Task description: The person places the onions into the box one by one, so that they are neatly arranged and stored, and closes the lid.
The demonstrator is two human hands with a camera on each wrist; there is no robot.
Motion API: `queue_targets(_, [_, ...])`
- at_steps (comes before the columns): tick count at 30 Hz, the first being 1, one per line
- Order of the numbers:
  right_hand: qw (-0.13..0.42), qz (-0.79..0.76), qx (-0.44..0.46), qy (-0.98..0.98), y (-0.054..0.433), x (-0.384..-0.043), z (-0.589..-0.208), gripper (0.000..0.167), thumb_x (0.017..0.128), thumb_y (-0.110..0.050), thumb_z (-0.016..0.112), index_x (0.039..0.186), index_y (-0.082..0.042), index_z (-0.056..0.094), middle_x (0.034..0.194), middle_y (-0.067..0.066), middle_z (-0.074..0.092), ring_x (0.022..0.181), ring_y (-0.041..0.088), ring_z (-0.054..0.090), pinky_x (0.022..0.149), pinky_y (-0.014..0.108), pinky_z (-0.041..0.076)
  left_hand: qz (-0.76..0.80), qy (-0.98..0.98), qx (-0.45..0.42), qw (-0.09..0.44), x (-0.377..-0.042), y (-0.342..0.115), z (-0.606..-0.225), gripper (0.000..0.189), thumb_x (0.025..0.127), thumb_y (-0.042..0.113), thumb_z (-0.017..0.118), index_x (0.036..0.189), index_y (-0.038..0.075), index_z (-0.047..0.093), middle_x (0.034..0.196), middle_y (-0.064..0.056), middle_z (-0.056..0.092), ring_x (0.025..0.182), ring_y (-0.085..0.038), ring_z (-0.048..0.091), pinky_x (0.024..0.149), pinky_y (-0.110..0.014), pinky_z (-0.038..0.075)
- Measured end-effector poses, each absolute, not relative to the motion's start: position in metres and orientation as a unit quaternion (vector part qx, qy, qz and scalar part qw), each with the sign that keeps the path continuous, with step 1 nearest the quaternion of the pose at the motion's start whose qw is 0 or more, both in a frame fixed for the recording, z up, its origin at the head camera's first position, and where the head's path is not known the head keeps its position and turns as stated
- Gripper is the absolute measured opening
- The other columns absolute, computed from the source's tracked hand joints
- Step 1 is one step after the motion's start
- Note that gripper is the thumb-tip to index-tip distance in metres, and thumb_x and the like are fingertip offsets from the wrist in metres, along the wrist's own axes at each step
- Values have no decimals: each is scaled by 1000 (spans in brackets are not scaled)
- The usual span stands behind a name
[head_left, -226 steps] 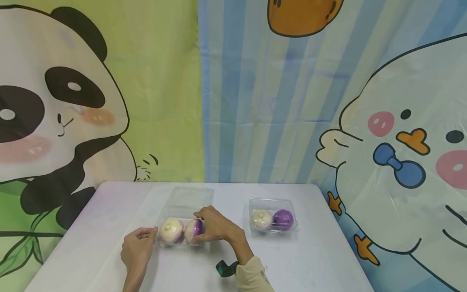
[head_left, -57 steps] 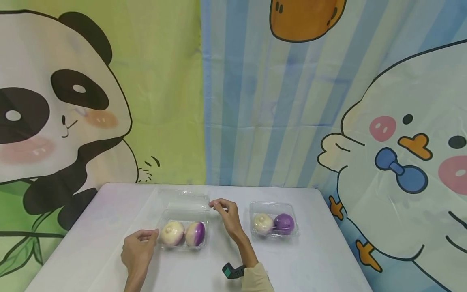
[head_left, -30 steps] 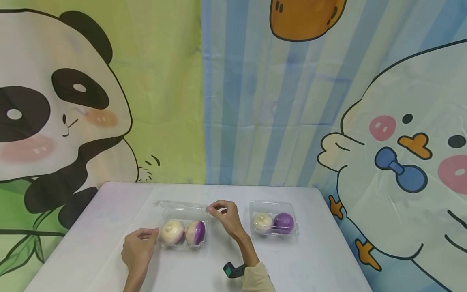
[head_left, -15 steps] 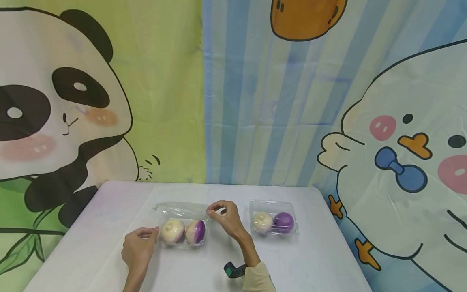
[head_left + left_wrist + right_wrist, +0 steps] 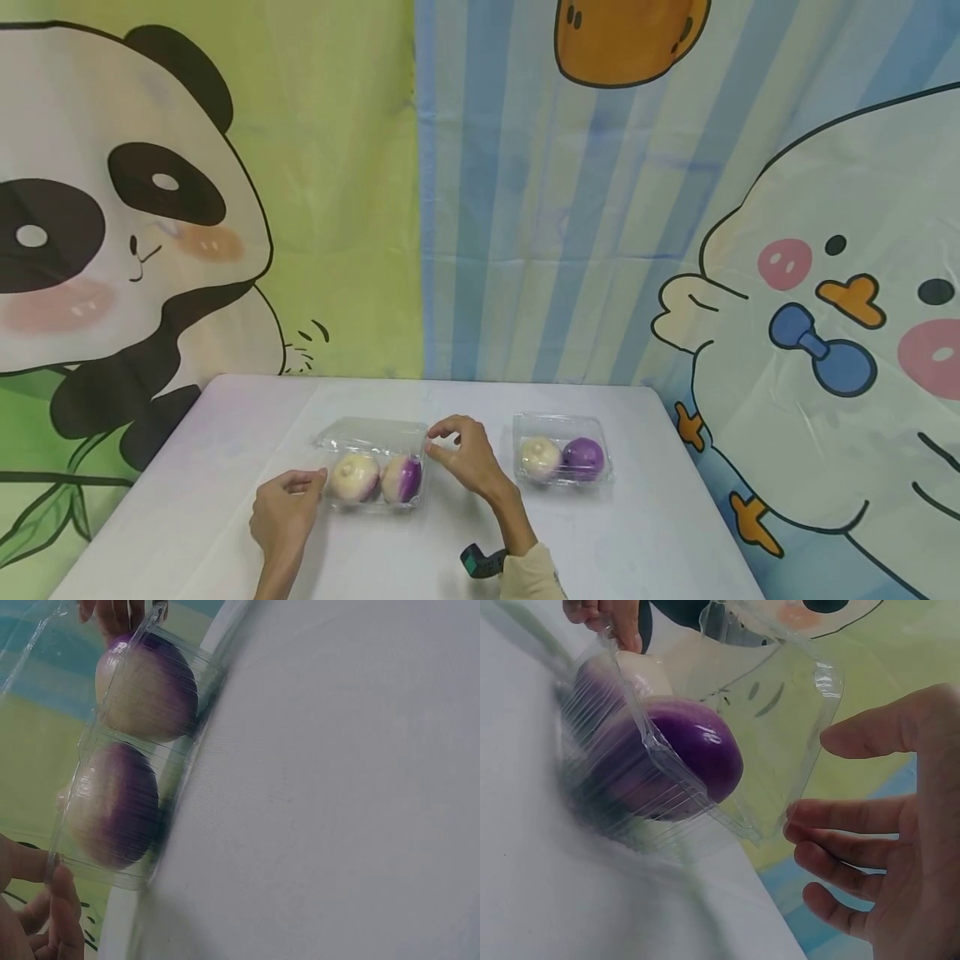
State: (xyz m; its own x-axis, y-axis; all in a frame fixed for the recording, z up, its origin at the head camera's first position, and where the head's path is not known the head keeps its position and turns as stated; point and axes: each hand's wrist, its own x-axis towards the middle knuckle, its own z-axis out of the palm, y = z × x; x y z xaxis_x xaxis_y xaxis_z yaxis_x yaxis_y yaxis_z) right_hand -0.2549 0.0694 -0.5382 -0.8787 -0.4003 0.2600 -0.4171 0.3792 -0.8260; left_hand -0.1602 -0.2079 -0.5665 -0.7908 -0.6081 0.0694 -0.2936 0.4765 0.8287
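A clear plastic clamshell box (image 5: 375, 505) stands on the table with two white-and-purple onions inside, one left (image 5: 354, 477) and one right (image 5: 402, 480). Its hinged lid (image 5: 371, 432) slants above the back of the base, raised from the table. My left hand (image 5: 283, 512) pinches the box's left rim between thumb and fingers, seen closely in the left wrist view. At the lid's right edge is my right hand (image 5: 468, 458). In the right wrist view its fingertips (image 5: 799, 817) touch the lid's edge, while the thumb (image 5: 862, 737) stands apart, fingers loosely extended.
A second clear box (image 5: 562, 485) on the right holds a pale onion (image 5: 540, 457) and a purple one (image 5: 583, 459). The white table (image 5: 622, 542) ends at a printed curtain (image 5: 495, 208) behind. A black device (image 5: 482, 560) sits at my right wrist.
The right hand left the right onion and took the lid's edge. The lid swung up from lying back and now tilts toward the base; the right fingers have just loosened. The left hand stayed put.
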Motion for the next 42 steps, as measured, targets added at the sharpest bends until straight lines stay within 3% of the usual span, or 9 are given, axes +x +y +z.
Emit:
queue_targets(6, [12,488,248,-836,69,-252,-538,30,96,-31,70,112,-8,81,116,10,80,112,31,70,99,57,58,-435,-840,270,179,-160,-208,-567,29,99,24,77,99,-5,78,76,-17,79,54,-17,65,59,-28,42])
queue_targets(19, [22,458,258,-850,70,-251,-540,29,95,-30,73,113,-9,80,117,9,79,114,34,69,94,35,56,-445,-832,284,172,-161,-207,-569,29,101,25,77,101,-4,77,81,-20,80,59,-21,70,59,-28,42])
queue_targets(28, [31,443,264,-856,69,-251,-542,30,95,-29,74,116,-8,80,119,9,79,114,29,67,94,35,57,-461,-826,275,172,-161,-208,-568,28,102,24,76,102,-5,77,83,-21,81,60,-19,71,55,-23,46])
queue_targets(35, [36,442,266,-856,69,-251,-543,31,94,-26,75,116,-6,79,119,10,78,115,33,66,94,45,60,-471,-820,280,167,-162,-208,-566,29,103,25,74,102,-4,77,78,-15,80,61,-18,69,55,-24,44])
queue_targets(42, [39,429,266,-862,68,-249,-545,31,94,-25,75,118,-5,79,120,8,79,116,27,65,95,34,56,-480,-816,279,164,-161,-207,-567,29,105,23,71,105,-5,76,79,-16,80,64,-24,73,51,-23,45])
